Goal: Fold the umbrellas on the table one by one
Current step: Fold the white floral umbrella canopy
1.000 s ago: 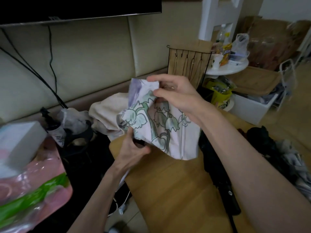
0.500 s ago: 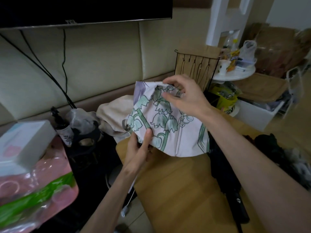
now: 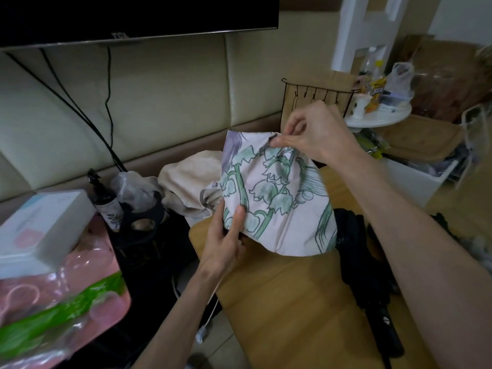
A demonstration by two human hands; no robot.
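Observation:
A pale umbrella (image 3: 277, 198) printed with green bell flowers is held up over the far end of the wooden table (image 3: 300, 310), its canopy bunched and loose. My left hand (image 3: 226, 235) grips its lower left part, thumb pressed on the cloth. My right hand (image 3: 311, 131) pinches the canopy's top edge between thumb and fingers. A black folded umbrella (image 3: 364, 275) lies on the table under my right forearm, its handle toward me.
A beige cloth (image 3: 186, 187) is heaped behind the table. A spray bottle (image 3: 105, 198) and a white box (image 3: 40, 227) on pink packaging sit at left. A black wire rack (image 3: 316, 94) and a white round shelf (image 3: 378, 115) stand at the back right.
My right hand has shifted along the canopy's top edge and now pinches it. The cloth hangs flatter, showing more of the print. My left hand keeps its grip low down.

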